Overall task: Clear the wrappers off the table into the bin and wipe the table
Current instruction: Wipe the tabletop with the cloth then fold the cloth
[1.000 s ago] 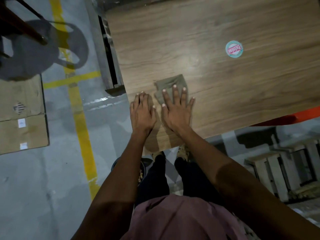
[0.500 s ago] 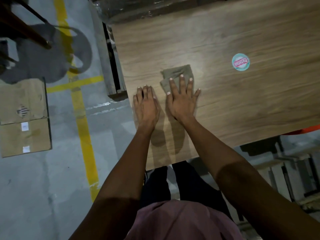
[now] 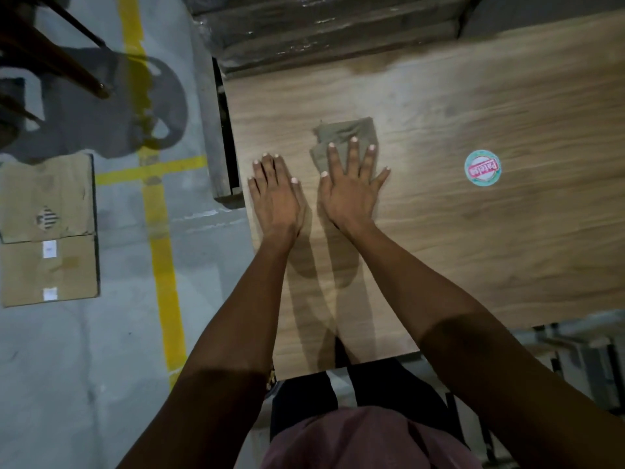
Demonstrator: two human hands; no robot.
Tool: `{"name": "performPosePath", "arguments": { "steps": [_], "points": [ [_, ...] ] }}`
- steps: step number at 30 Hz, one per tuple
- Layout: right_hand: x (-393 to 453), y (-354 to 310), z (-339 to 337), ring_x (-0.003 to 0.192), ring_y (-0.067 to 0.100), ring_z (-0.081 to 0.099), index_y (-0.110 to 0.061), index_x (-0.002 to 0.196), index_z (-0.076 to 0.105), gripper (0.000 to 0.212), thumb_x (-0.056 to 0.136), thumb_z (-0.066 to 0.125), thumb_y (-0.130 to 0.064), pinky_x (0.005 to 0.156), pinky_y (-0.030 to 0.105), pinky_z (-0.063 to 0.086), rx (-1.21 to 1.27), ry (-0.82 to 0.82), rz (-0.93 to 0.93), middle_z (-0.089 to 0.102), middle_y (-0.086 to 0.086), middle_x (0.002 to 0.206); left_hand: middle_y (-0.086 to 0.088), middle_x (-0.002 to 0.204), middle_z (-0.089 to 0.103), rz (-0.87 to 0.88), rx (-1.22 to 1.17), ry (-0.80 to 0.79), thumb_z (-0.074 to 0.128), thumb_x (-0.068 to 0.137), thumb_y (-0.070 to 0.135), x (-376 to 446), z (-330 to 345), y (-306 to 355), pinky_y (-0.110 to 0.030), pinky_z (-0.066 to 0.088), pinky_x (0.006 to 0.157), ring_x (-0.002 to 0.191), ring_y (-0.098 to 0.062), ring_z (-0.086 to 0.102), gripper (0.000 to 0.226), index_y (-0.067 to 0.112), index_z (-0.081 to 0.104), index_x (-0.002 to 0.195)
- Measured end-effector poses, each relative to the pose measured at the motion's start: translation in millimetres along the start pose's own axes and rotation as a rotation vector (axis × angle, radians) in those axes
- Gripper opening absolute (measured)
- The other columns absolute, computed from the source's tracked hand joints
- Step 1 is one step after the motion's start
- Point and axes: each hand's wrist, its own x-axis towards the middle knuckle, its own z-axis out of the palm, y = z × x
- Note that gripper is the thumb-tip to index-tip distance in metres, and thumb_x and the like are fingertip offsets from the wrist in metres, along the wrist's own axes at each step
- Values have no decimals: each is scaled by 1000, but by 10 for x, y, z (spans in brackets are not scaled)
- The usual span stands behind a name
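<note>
A grey-green cloth (image 3: pixel 341 132) lies on the wooden table (image 3: pixel 439 238) near its left side. My right hand (image 3: pixel 351 184) presses flat on the cloth with straight, spread fingers. Beside it, my left hand (image 3: pixel 275 192) rests flat on the bare tabletop near the left edge, fingers straight and together. A round teal and red sticker (image 3: pixel 482 168) sits on the table to the right of my hands. No wrappers and no bin show in view.
Left of the table is grey floor with yellow lines (image 3: pixel 162 231). Flat cardboard boxes (image 3: pixel 47 228) lie at the far left. Dark chair legs (image 3: pixel 57 59) stand at top left. Wrapped boards (image 3: pixel 321 32) lie beyond the table's far edge.
Both hands have slid forward across the table, away from its near edge. The right hand has pushed the cloth along with it.
</note>
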Motion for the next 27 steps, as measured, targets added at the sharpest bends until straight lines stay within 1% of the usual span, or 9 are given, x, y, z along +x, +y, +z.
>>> {"name": "performPosePath", "arguments": {
  "steps": [2, 4, 10, 12, 16, 18, 20, 24, 27],
  "points": [
    [15, -53, 34, 159, 39, -3, -38, 163, 16, 62, 103, 24, -52, 120, 72, 1, -47, -10, -151, 6, 5, 173, -15, 167, 20, -35, -9, 13, 27, 104, 31, 9, 50, 47, -51, 11, 125, 156, -34, 14, 60, 7, 24, 159],
    [127, -36, 32, 159, 38, -1, -38, 163, 18, 62, 103, 24, -53, 120, 71, 2, -47, 2, -178, 9, 5, 173, -14, 168, 18, -55, -12, 24, 27, 104, 31, -11, 101, 113, -52, 10, 126, 156, -34, 13, 61, 7, 23, 160],
    [748, -47, -102, 158, 39, -5, -37, 163, 17, 61, 104, 25, -48, 118, 71, -6, 21, 47, 93, 5, 5, 174, -14, 169, 15, -63, 0, 21, 19, 102, 32, 1, 100, 195, -53, 11, 126, 156, -34, 14, 63, 7, 21, 160],
    [801, -175, -85, 158, 40, -5, -36, 163, 17, 62, 104, 24, -49, 118, 71, -7, 28, 49, 104, 4, 5, 174, -13, 169, 14, -74, 10, 23, 21, 102, 31, -1, 98, 168, -54, 11, 126, 156, -34, 13, 63, 7, 20, 160],
    [751, -378, -23, 159, 39, -1, -37, 163, 17, 61, 104, 24, -49, 120, 71, -1, -50, 12, -194, 7, 6, 173, -13, 169, 12, -73, 10, 22, 23, 104, 30, -14, 102, 163, -53, 10, 126, 156, -33, 10, 61, 7, 19, 160],
    [856, -352, -55, 159, 38, 0, -37, 163, 17, 61, 104, 23, -50, 120, 71, 1, -69, -2, -243, 9, 6, 173, -13, 169, 13, -77, -2, 24, 24, 104, 30, -17, 100, 186, -53, 10, 126, 156, -34, 11, 61, 7, 20, 160],
    [1056, -281, -117, 159, 39, 2, -37, 163, 18, 61, 103, 22, -51, 120, 71, 3, -79, 26, -192, 11, 6, 173, -13, 169, 14, -76, 1, 35, 24, 103, 31, -10, 91, 220, -54, 11, 126, 156, -34, 11, 62, 7, 20, 160],
    [1440, -285, -249, 158, 40, -3, -37, 163, 17, 62, 103, 22, -48, 119, 71, -3, -13, 52, 44, 6, 6, 173, -13, 169, 14, -72, 12, 39, 25, 105, 31, 36, 72, 254, -54, 12, 125, 156, -33, 10, 61, 7, 20, 160],
    [1421, -482, -208, 158, 41, -5, -37, 164, 13, 62, 103, 20, -49, 118, 72, -4, -37, 2, -12, 2, 6, 174, -13, 169, 14, -85, 9, 41, 26, 105, 30, 12, 78, 208, -55, 12, 125, 156, -33, 11, 60, 7, 21, 160]
  ]
}}
